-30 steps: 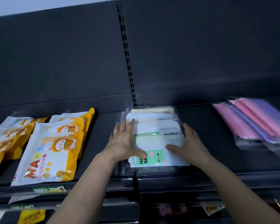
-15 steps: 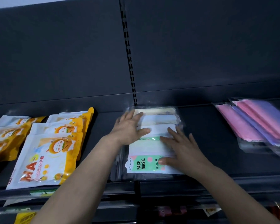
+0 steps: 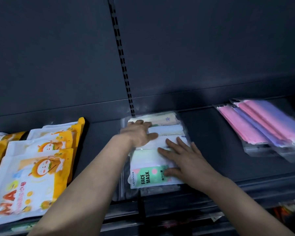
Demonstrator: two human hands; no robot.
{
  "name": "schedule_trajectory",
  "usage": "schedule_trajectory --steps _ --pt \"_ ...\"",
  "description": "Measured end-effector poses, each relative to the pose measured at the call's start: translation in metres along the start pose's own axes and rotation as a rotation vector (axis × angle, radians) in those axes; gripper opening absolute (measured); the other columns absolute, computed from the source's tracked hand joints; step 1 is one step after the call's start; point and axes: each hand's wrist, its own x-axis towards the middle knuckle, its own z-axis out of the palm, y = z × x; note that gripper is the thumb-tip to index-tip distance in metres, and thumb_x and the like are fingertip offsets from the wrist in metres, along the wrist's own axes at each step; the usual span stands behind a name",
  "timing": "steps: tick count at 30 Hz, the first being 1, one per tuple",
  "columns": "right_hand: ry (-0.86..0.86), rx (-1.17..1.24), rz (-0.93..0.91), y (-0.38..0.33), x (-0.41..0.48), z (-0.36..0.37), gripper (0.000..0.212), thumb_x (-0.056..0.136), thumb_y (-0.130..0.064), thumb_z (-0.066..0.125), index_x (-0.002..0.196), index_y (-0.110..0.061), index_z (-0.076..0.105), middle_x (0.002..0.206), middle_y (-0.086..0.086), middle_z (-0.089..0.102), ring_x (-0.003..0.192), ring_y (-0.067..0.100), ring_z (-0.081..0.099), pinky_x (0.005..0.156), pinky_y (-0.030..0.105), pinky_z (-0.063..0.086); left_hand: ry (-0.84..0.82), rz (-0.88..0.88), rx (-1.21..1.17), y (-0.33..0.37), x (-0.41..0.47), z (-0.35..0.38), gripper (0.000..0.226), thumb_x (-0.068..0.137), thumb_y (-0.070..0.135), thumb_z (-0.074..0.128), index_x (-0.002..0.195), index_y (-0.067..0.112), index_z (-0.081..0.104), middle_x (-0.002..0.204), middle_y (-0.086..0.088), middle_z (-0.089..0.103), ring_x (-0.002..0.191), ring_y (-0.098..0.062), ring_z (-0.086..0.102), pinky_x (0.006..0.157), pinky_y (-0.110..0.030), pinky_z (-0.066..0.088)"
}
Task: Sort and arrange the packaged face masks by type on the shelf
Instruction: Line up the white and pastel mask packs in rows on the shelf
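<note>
Looking like a shop: facing dark metal display shelving (image 3: 203, 133) with a slotted upright (image 3: 122, 57), holding sealed orange mask packs (image 3: 32, 176) and pink-and-purple mask packs (image 3: 262, 126) grouped in overlapping rows.

Both hands lie flat on the clear mask pack (image 3: 153, 150) in the middle: left hand (image 3: 140, 133) higher, right hand (image 3: 182, 159) lower.
</note>
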Motion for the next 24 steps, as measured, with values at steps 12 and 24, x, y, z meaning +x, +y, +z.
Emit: schedule_trajectory --steps 12,24 --pt "0.0 0.005 -0.033 0.005 0.006 -0.003 0.073 0.083 -0.057 0.054 0.144 -0.049 0.014 0.158 -0.013 -0.002 0.144 0.008 -0.01 0.117 0.047 -0.004 0.092 0.117 -0.078 0.001 0.018 0.004 0.055 0.095 0.054 0.043 0.145 0.032 0.038 0.156 0.01 0.03 0.144 -0.019 0.023 0.116 -0.047 0.021" --pt "0.119 0.282 0.369 0.028 0.053 -0.025 0.089 0.085 -0.065 0.043 0.15 -0.022 0.001 0.158 0.013 -0.004 0.144 0.032 0.008 0.114 0.042 0.016 0.047 -0.208 -0.225 -0.007 -0.014 0.007 0.09 0.082 0.08 0.034 0.154 0.033 0.006 0.163 0.0 -0.006 0.148 -0.04 0.002 0.117 -0.056 0.018"
